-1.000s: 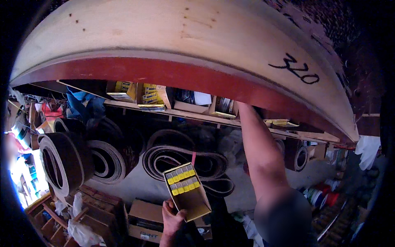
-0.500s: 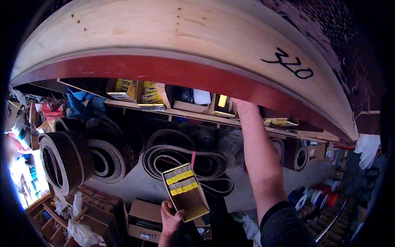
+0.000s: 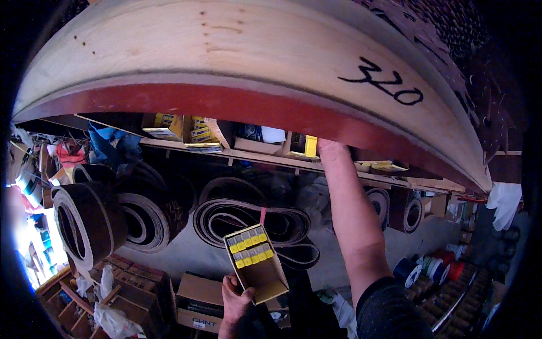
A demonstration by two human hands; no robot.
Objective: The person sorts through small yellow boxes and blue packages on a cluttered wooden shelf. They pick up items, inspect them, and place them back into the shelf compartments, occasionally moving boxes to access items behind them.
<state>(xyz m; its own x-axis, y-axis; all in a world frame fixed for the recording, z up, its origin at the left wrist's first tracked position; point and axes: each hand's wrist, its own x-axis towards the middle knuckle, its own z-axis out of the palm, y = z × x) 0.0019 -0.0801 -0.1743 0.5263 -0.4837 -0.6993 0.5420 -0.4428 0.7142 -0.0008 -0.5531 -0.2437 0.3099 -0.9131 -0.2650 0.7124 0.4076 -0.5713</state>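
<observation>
My left hand holds a shallow open cardboard box by its lower left side, thumb over the rim. Two rows of small yellow-and-grey plastic cases fill the box's upper part; bare cardboard shows in the lower part. My right arm reaches up to a shelf under a red-edged board, and the right hand is partly covered by that edge, its fingers hidden. Right beside it, a yellow packet stands at the front of an open box; whether the hand touches the packet does not show.
The pale wooden board with a red edge overhangs the shelf. Other open boxes of yellow packets line it. Rolled brown abrasive belts hang below. A cardboard carton and wire spools stand lower down.
The yellow packet by my right hand has come lower and nearer the shelf front, showing more of itself. The view has shifted slightly. My left hand keeps its box nearly still.
</observation>
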